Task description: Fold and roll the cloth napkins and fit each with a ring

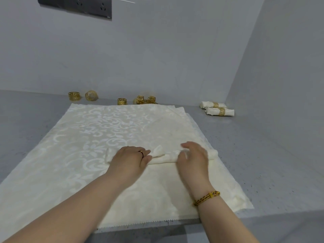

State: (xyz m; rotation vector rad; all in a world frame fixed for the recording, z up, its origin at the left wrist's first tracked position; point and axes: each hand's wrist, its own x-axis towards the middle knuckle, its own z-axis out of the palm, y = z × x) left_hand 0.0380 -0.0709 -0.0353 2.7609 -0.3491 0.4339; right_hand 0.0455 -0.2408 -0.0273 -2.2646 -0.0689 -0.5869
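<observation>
A cream napkin (164,157) lies rolled into a long tube across the middle of a stack of flat cream damask napkins (87,137). My left hand (129,159) presses flat on the roll's left part, fingers together. My right hand (193,157) rests on its right part with fingers slightly curled. A small folded corner sticks up between my hands. Several gold napkin rings (122,101) stand along the back wall, two of them (75,96) further left. Two finished rolled napkins with gold rings (219,109) lie at the back right.
The grey table (263,155) runs to walls at the back and right. Its front edge lies just below the napkin stack. A dark socket panel (75,6) hangs on the back wall at the upper left.
</observation>
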